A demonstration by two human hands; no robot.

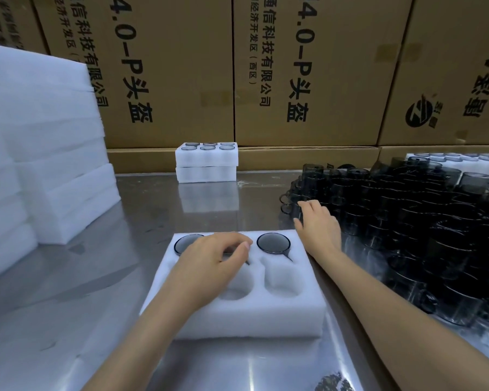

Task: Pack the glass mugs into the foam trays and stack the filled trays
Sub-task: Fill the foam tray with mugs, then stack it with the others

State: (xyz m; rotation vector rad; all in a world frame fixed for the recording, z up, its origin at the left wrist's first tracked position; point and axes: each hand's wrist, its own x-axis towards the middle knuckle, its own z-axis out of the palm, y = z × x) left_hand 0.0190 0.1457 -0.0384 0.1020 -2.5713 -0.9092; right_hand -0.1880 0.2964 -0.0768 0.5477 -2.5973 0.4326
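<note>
Foam tray [237, 314] near table edge: far-row pockets hold glass mugs, right one [273, 243] seated, the near two visible pockets empty; left hand [213, 256] curls over the middle mug [232, 251], apparently pinching its rim, though the fingers hide it. Right hand [318, 224] reaches, fingers loosely extended, touching the loose mug pile [407, 221]; a careless pull could topple neighbours or chip glass. Filled stacked trays [206, 162] stand behind, spare foam [40, 142] far left, cartons [237, 66] walling the back.

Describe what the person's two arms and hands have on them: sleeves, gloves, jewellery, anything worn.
Nothing is worn on either arm as far as the view shows. The left hand and right hand are bare, without gloves, and no rings, watch or wristband can be seen. Both forearms are uncovered down to the picture's lower edge, so no sleeve appears.
</note>
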